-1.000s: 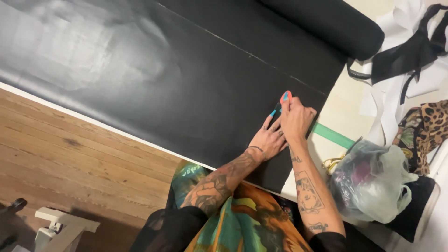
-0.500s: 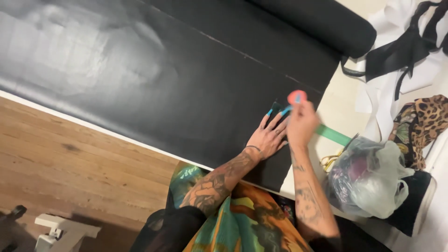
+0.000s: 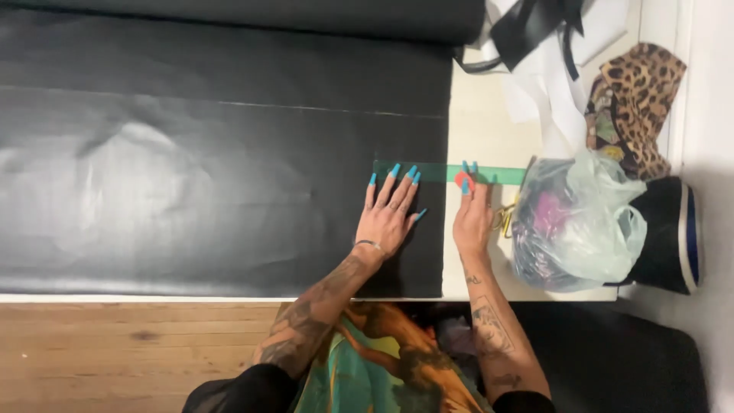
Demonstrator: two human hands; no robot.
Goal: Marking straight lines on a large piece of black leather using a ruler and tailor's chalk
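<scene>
White worktable over wood-plank floor, seen from above. Large sheet of black matte material covers most of the table, its right edge ending just left of the bare tabletop strip; a rolled part of it lies along the far edge. Long green flat ruler lies across that right edge, half on the black sheet, half on the white top. Left hand flat on the black sheet, fingers spread, turquoise nails touching the ruler's near side, holding nothing. Right hand rests on the bare top just right of the sheet edge, fingertips pinched on a small round red-orange marker piece pressed against the ruler. Right of the ruler's end: translucent plastic bag with coloured contents, touching a black round container with blue rim. Beyond the bag, leopard-print fabric, white paper pieces and black straps.
</scene>
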